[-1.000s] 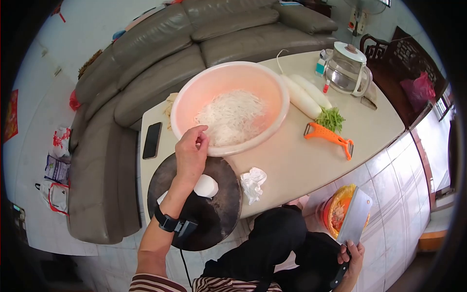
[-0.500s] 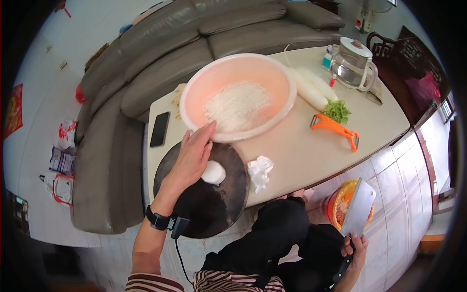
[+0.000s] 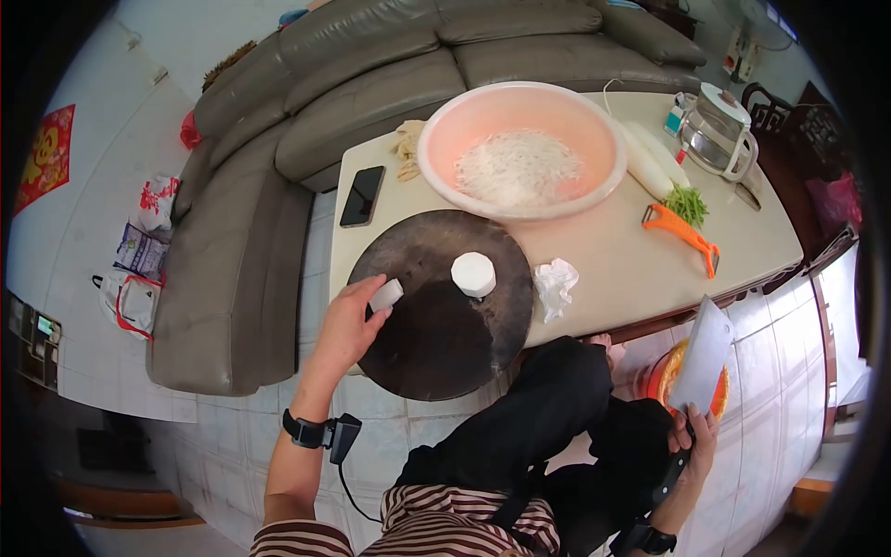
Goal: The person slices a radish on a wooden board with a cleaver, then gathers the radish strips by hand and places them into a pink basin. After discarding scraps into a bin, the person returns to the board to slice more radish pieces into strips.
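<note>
A round dark chopping board (image 3: pixel 422 348) lies at the table's near left edge. At its left side my left hand (image 3: pixel 347 325) pinches a small white radish piece (image 3: pixel 385 295). A thicker white radish chunk (image 3: pixel 473 275) rests on the board, right of that hand and apart from it. My right hand (image 3: pixel 694 444) grips the handle of a cleaver (image 3: pixel 703 357), its blade pointing up over an orange-rimmed bucket (image 3: pixel 657 379) on the floor. Behind the board, a pink basin (image 3: pixel 436 176) holds white shreds (image 3: pixel 520 167).
On the table are a phone (image 3: pixel 362 196), a crumpled tissue (image 3: pixel 555 288), an orange peeler (image 3: pixel 684 236), whole white radishes (image 3: pixel 652 162), green trimmings (image 3: pixel 686 204) and a glass kettle (image 3: pixel 713 135). A grey sofa (image 3: pixel 371 111) stands behind and left.
My left hand has moved from beside the basin to the board's left side, now holding a small white piece. The view has shifted, and the cleaver stays in my right hand.
</note>
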Demonstrator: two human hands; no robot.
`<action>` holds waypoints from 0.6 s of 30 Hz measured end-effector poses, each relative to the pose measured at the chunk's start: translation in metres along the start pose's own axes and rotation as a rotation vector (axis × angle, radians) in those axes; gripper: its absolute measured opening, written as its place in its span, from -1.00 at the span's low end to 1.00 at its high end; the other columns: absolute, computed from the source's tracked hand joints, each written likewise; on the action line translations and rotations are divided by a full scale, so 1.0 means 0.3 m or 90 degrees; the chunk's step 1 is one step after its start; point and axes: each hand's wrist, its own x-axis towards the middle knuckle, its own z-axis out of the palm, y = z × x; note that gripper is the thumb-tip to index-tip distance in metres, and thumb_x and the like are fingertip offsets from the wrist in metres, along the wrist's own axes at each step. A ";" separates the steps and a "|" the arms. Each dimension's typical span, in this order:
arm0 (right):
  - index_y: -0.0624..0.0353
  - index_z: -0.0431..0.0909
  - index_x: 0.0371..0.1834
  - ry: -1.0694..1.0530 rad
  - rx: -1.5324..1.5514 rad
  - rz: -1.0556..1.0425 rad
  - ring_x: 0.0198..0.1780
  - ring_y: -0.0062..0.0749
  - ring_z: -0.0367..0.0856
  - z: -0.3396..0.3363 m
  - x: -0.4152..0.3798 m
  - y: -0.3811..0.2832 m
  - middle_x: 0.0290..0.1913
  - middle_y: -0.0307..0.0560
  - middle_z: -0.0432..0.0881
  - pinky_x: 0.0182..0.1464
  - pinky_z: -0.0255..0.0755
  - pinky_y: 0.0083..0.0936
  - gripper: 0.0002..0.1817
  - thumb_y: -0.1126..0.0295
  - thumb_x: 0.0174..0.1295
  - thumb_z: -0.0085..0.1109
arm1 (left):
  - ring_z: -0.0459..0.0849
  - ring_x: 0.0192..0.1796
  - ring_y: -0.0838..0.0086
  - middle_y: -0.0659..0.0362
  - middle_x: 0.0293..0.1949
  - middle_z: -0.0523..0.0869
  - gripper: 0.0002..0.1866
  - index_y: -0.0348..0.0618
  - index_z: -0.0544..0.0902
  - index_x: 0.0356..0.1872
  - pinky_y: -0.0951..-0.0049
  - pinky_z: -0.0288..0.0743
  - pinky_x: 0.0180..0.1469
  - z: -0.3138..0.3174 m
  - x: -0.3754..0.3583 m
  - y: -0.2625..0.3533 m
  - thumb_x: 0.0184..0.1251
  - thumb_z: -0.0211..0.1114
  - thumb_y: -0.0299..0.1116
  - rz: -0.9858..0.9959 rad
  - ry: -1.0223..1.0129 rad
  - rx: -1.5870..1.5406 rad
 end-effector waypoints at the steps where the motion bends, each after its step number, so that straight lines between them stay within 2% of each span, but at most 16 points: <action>1: 0.25 0.46 -0.19 -0.001 -0.007 0.004 -0.72 -0.72 0.23 0.024 -0.002 0.000 -0.49 -0.13 0.52 -0.69 0.26 -0.70 -0.90 0.44 0.39 0.10 | 0.67 0.02 0.05 -0.08 0.04 0.69 -0.51 -0.20 0.60 0.18 0.21 0.56 0.07 0.013 -0.012 -0.006 0.17 0.40 -0.49 -0.030 -0.015 -0.005; 5: 0.28 0.46 -0.15 -0.021 -0.030 0.005 -0.72 -0.72 0.22 0.093 -0.022 0.001 -0.49 -0.13 0.51 -0.69 0.25 -0.71 -0.87 0.43 0.38 0.11 | 0.67 -0.02 0.04 -0.06 -0.01 0.70 -0.53 -0.20 0.61 0.14 0.19 0.56 0.02 0.053 -0.021 -0.047 0.14 0.42 -0.52 -0.085 0.008 0.016; 7: 0.31 0.45 -0.11 -0.033 -0.033 0.003 -0.73 -0.73 0.22 0.117 -0.035 0.008 -0.50 -0.14 0.52 -0.70 0.24 -0.72 -0.84 0.44 0.38 0.11 | 0.67 -0.08 0.05 -0.03 -0.12 0.69 -0.54 -0.19 0.63 0.10 0.19 0.56 -0.03 0.058 -0.019 -0.035 0.10 0.42 -0.56 -0.104 0.014 -0.037; 13: 0.30 0.47 -0.10 -0.054 -0.020 -0.009 -0.72 -0.72 0.22 0.208 -0.054 0.027 -0.49 -0.12 0.52 -0.68 0.26 -0.72 -0.84 0.46 0.35 0.13 | 0.66 -0.18 0.05 0.00 -0.20 0.66 -0.62 -0.21 0.67 -0.01 0.20 0.56 -0.13 0.060 -0.005 -0.019 0.08 0.41 -0.60 -0.050 0.046 -0.038; 18: 0.31 0.45 -0.14 -0.067 -0.057 -0.003 -0.72 -0.74 0.22 0.303 -0.060 0.037 -0.47 -0.13 0.51 -0.67 0.26 -0.73 -0.88 0.46 0.39 0.08 | 0.69 -0.24 0.05 0.01 -0.24 0.70 -0.70 -0.23 0.69 -0.08 0.24 0.57 -0.16 0.070 -0.009 -0.041 0.11 0.39 -0.59 -0.069 0.076 -0.076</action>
